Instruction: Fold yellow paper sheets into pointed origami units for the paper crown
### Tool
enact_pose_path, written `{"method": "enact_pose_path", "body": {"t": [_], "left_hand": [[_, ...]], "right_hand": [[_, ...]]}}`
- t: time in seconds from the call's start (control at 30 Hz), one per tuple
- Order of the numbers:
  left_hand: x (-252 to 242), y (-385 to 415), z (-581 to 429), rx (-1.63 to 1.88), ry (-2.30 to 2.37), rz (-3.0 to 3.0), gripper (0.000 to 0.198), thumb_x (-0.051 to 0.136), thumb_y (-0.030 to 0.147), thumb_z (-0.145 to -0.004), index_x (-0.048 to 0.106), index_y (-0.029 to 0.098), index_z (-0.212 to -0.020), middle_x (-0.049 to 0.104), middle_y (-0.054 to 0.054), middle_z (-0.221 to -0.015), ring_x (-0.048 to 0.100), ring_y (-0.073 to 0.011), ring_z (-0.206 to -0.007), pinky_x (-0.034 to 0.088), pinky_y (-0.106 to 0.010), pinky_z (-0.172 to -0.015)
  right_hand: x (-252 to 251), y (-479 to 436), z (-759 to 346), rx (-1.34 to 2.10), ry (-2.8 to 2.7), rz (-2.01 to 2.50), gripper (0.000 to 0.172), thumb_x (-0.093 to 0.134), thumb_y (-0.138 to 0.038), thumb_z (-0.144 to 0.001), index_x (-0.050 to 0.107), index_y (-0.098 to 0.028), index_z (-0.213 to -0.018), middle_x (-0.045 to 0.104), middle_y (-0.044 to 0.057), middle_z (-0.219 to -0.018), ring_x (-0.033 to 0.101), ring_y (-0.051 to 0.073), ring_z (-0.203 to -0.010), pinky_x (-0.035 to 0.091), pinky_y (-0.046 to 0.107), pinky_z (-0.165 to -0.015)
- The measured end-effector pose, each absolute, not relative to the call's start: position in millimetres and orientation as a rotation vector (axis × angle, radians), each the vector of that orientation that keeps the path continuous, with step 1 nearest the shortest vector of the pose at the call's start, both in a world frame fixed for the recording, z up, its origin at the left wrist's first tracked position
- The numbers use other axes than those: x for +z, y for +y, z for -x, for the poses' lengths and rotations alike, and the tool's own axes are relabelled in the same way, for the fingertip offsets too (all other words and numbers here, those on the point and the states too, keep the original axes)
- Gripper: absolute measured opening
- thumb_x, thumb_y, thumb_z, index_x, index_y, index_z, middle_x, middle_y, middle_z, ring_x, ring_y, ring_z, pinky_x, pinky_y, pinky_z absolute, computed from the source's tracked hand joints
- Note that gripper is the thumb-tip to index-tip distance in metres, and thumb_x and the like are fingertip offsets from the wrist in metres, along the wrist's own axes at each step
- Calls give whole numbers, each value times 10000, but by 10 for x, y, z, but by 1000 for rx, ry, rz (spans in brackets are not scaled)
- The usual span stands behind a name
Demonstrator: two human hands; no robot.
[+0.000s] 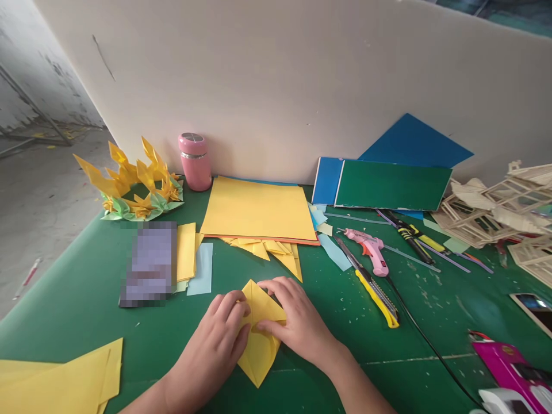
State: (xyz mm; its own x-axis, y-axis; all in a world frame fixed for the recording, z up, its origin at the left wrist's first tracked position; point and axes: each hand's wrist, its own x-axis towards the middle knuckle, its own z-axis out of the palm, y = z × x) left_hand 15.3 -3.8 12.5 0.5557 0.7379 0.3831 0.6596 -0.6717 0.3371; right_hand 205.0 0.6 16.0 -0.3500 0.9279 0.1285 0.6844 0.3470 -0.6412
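Observation:
A piece of folded yellow paper [260,359] lies on the green table [172,356], with crease lines and a raised flap on its right part. My left hand [218,339] has its fingers curled at the paper's left edge. Across from it, my right hand [299,319] grips the right flap between thumb and fingers. Part of the paper is hidden under both hands. Just beyond are folded yellow paper pieces [259,248], partly beneath a stack of yellow sheets [261,210].
Left: yellow sheets [56,379], a paper crown [138,184] and a pink flask [196,164]. Right: a utility knife [375,296] with its blade out, a corded pink glue gun [371,250], pliers [414,241], a wooden model [483,207] and a phone [535,307].

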Motion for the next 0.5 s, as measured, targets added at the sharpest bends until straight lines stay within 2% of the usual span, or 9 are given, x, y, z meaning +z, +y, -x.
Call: {"method": "enact_pose_path", "body": {"t": [0.13,0.23,0.33,0.5], "left_hand": [[158,-8,-148,644,1155,-2682,278,299,97,-932,560,169,-868,606,-67,-917,574,-189,-824,512,-322,-755],[176,12,-141,550,1160,-2698,321,293,88,-931,599,175,-890,624,-60,-941,574,-187,-839,510,-314,-761],[168,26,-140,512,1172,-2707,338,297,88,-931,623,176,-910,633,-58,-950,568,-188,-831,509,-321,-761],[109,9,-159,551,1168,-2746,359,259,101,-953,609,174,-920,615,-58,-932,552,-192,-827,497,-329,-754]], "right_hand": [[135,23,-2052,704,-2082,1407,554,771,-300,-721,483,-240,-1190,587,74,-1131,568,242,-1032,515,401,-868],[153,21,-2044,676,-2111,1418,555,795,-296,-684,500,-250,-1152,602,57,-1099,579,238,-1011,524,394,-848],[159,22,-2023,604,-2127,1420,477,779,-223,-684,529,-246,-1089,621,36,-1038,592,223,-979,528,377,-837],[123,37,-2047,576,-2007,1378,266,619,-194,-816,545,-246,-1066,643,49,-1004,613,208,-891,545,338,-733]]}}
